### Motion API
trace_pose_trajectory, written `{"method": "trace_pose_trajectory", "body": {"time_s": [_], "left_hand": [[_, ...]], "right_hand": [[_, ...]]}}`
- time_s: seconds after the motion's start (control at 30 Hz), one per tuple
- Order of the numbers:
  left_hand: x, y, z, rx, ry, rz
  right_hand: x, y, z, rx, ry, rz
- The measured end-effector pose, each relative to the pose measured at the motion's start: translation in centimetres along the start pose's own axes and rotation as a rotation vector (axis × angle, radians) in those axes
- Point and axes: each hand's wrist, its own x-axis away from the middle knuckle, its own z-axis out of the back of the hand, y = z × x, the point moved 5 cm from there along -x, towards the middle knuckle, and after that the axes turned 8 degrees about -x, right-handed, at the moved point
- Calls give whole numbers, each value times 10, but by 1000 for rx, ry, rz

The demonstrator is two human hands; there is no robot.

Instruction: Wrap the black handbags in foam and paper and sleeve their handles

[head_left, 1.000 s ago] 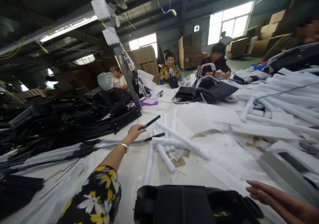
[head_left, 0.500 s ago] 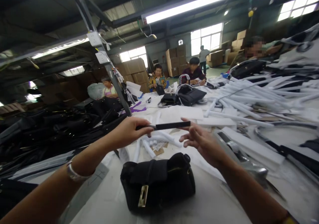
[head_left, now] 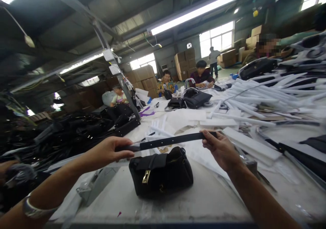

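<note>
A black strap with a row of small holes is stretched out between my two hands, above the table. My left hand pinches its left end, where a clear wrap seems to cover it. Fingers and thumb of my right hand are closed on the other end. Just below the strap stands a small black handbag with a gold clasp on its front, touched by neither hand.
White foam tubes and wrapping are heaped at the right. Black bags pile up on the left beside a metal post. More black bags lie farther back, where several people sit. A hand shows at the left edge.
My hands have moved apart, drawing the strap out longer and lower. My right hand's loose fingers have closed on its end. The view has shifted, showing more of the table's front.
</note>
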Motion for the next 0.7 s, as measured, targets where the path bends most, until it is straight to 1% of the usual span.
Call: {"method": "trace_pose_trajectory", "body": {"time_s": [0.1,0.2,0.3,0.4,0.47,0.53,0.63,0.7], "left_hand": [[14,-4,-1,-5,-20,1],[20,-1,-7,-7,-43,-14],[16,2,-17,17,-78,-9],[4,9,-31,77,-125,-37],[-4,14,-40,126,-165,-57],[-11,16,-49,165,-209,-52],[-17,13,-62,208,-266,-4],[-16,7,-70,253,-309,38]], "right_hand": [[2,9,-1,-15,2,-14],[4,15,-10,5,-28,-24],[7,21,-25,80,-107,-17],[13,29,-40,148,-172,-23],[16,39,-44,140,-183,-86],[21,49,-43,85,-180,-177],[29,61,-36,5,-177,-286],[37,69,-27,6,-174,-353]]}}
